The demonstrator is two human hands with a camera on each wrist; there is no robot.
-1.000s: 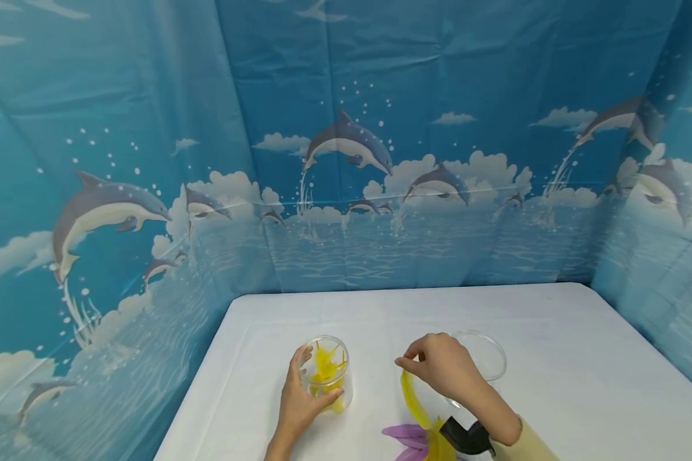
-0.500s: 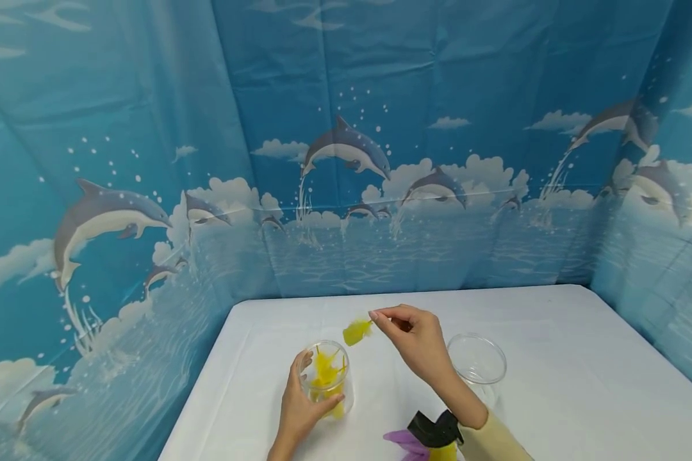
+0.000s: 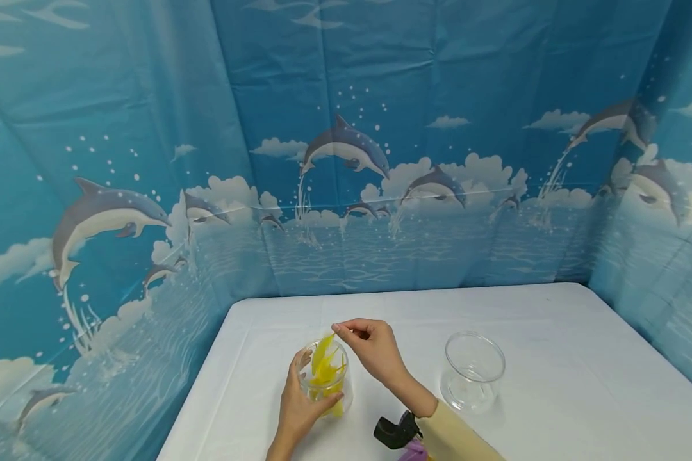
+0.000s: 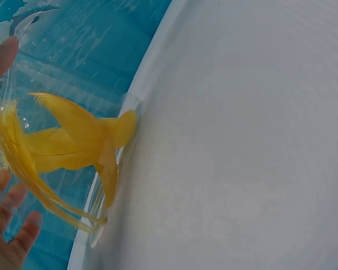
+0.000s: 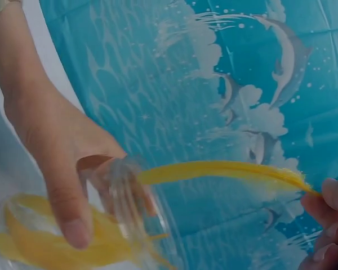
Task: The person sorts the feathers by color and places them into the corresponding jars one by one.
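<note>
My left hand grips a clear round jar from its left side, thumb in front and fingers behind. Several yellow feathers lie inside that jar. Between thumb and fingertips, my right hand pinches the quill of another yellow feather just above the rim. That feather's far end reaches down into the jar mouth. In the right wrist view, the fingertips of the right hand show at the right edge, and the left hand is around the jar.
A second clear jar stands to the right on the white table. Something purple shows at the near edge, partly hidden by the right sleeve and the black wrist strap. A dolphin-print curtain hangs behind the table.
My right hand has lifted a yellow feather from near the purple and yellow pile and carried it left to the jar's mouth. The left hand and its jar have stayed in place.
</note>
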